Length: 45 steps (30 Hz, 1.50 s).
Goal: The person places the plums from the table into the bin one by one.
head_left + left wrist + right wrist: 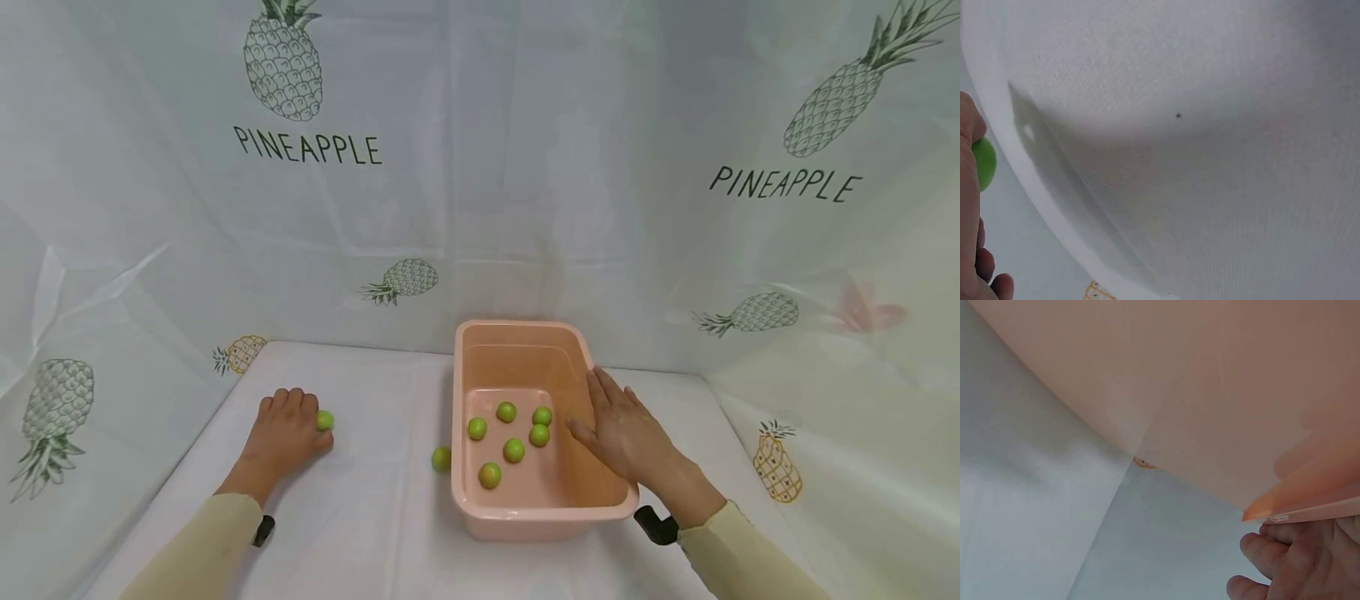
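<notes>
At the left of the table, my left hand [281, 433] holds a small round green fruit [325, 421] between thumb and fingers. That fruit shows only partly in the left wrist view, behind the hand. A pink plastic tub [547, 523] stands near the middle. My right hand [633, 437] grips its right rim, thumb on the inner side and fingers outside. In the right wrist view the fingers [1266, 553] lie below the rim edge. Several green fruits [513, 451] lie on the tub's floor. Another green fruit [441, 458] sits just outside its left wall.
A white cloth covers the table [367, 517]. Pineapple-printed plastic sheeting [525, 208] hangs behind the table and along both sides. The tub's far end stands close to the back sheet. Each wrist wears a black strap.
</notes>
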Each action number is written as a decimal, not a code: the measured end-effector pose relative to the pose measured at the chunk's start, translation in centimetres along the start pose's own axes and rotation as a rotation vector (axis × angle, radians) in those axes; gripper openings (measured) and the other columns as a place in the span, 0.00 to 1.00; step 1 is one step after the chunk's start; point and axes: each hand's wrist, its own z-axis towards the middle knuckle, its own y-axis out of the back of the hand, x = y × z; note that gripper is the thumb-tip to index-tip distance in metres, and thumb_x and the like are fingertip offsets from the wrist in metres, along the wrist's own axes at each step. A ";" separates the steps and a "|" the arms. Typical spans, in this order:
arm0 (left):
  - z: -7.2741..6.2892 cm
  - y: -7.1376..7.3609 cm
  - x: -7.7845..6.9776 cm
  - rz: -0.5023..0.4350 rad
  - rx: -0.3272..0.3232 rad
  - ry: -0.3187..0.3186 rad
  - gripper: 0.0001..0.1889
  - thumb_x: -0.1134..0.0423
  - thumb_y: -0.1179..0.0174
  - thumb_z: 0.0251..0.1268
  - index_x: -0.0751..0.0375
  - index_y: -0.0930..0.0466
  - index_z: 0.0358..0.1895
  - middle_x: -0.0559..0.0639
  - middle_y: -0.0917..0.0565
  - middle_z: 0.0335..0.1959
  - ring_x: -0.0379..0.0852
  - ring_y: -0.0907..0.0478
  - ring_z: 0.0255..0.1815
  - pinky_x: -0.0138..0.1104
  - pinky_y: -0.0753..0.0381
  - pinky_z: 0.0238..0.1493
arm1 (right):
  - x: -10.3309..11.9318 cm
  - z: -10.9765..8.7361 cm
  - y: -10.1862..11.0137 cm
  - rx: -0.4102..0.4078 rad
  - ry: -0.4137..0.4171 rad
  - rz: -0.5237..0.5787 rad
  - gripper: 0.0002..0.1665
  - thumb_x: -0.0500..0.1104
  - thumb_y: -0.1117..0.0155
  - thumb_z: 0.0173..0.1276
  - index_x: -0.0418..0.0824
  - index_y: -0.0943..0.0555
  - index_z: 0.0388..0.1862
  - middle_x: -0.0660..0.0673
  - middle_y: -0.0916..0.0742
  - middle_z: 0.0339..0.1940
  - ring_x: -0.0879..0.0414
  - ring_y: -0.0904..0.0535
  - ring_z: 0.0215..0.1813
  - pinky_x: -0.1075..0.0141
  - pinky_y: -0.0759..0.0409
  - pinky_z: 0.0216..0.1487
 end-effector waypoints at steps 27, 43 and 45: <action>4.0 5.1 -4.7 -0.072 -0.086 0.006 0.22 0.52 0.29 0.54 0.64 0.28 0.40 0.55 0.28 0.32 0.56 0.34 0.37 0.45 0.36 0.40 | -0.1 0.0 -0.1 0.001 -0.004 0.005 0.50 0.58 0.42 0.80 0.23 0.45 0.82 0.24 0.36 0.82 0.29 0.37 0.81 0.32 0.38 0.77; 7.5 7.6 -8.4 -0.059 -0.277 -0.152 0.20 0.52 0.33 0.55 0.65 0.27 0.40 0.58 0.27 0.33 0.57 0.34 0.37 0.45 0.36 0.38 | 0.1 -0.1 -0.2 0.007 -0.022 0.017 0.51 0.59 0.43 0.79 0.24 0.45 0.82 0.24 0.37 0.82 0.29 0.37 0.81 0.33 0.39 0.78; 8.2 7.9 -9.0 -0.066 -0.322 -0.182 0.20 0.53 0.34 0.56 0.66 0.26 0.41 0.59 0.25 0.35 0.58 0.34 0.37 0.45 0.36 0.38 | 0.1 0.0 -0.2 0.004 -0.020 0.017 0.51 0.59 0.43 0.79 0.24 0.45 0.82 0.24 0.37 0.82 0.29 0.37 0.81 0.32 0.39 0.77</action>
